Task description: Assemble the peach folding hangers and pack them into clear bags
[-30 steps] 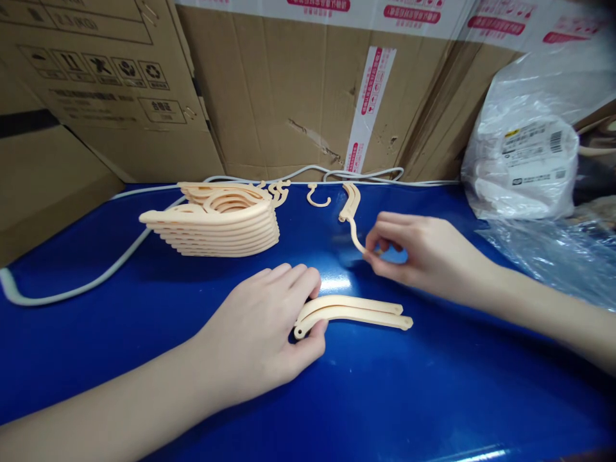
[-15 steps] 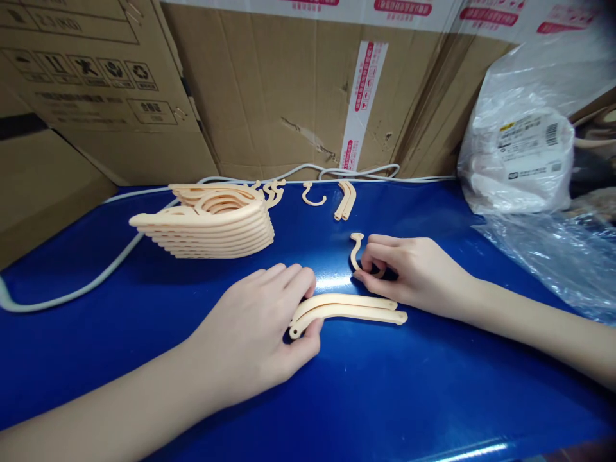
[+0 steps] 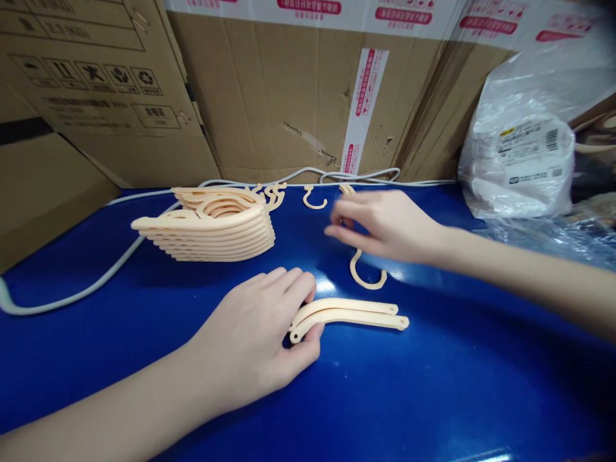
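Note:
My left hand is closed around the curved end of a pair of cream plastic hanger arms, which lie side by side on the blue table. Behind them a loose cream hanger hook rests on the table, its top partly covered by my right hand. That hand is in the air with its fingers bent, slightly blurred, thumb and fingertips apart and nothing visible in them. Just past its fingertips lie another hook and more hanger arms, mostly hidden by the hand.
A stack of several cream folded hangers sits at the back left. A white cable runs across the left side and along the back. Cardboard boxes form a wall behind. A clear plastic bag with a labelled white package stands at the right.
My right hand has let go of the hook, leaving it on the table, and moved up and left toward the back. My left hand stays on the hanger arms.

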Demonstrator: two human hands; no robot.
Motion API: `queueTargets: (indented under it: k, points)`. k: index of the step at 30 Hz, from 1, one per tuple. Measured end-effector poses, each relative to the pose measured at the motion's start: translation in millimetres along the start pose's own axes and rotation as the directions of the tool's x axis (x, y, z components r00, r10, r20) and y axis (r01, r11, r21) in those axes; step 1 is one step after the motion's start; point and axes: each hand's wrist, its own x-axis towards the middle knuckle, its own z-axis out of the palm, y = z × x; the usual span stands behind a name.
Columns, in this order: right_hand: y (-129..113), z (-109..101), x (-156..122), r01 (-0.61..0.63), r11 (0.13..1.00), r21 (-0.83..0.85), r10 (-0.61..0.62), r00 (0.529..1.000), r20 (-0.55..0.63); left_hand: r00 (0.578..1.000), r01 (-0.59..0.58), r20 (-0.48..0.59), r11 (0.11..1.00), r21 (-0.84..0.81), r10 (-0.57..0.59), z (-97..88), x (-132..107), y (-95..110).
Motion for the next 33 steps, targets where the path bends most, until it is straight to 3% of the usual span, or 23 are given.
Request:
queueTargets:
  k: [5, 9, 12, 16, 27, 33]
  points:
    - [22.2, 19.7, 103.3, 0.14, 0.972, -0.19, -0.137, 0.99, 0.026, 0.999, 0.03, 0.045, 0.999, 0.012, -0.03, -1.5, 1.7, 1.1]
    - [19.9, 51.7, 165.7, 0.256, 0.963, -0.082, -0.248, 0.964, 0.094, 0.999, 0.032, 0.025, 0.999, 0.013, -0.032, -1.1, -1.2, 0.9]
    - [15.1, 69.7, 184.5, 0.283, 0.959, 0.029, -0.284, 0.95, 0.127, 1.0, 0.028, 0.009, 0.999, 0.017, -0.028, -0.3, -2.3, 0.1]
    - [19.1, 76.8, 174.3, 0.283, 0.953, 0.107, -0.297, 0.944, 0.146, 0.999, 0.026, 0.018, 0.999, 0.024, -0.026, -2.1, -0.9, -0.1]
    - [64.9, 63.5, 90.1, 0.216, 0.96, 0.179, -0.24, 0.963, 0.124, 1.0, 0.022, -0.005, 1.0, -0.007, -0.022, 1.0, -2.3, -1.7]
    - [74.5, 43.2, 78.5, 0.099, 0.975, 0.199, -0.096, 0.995, -0.021, 1.0, 0.028, -0.001, 1.0, -0.012, -0.028, 1.1, -2.7, -2.0]
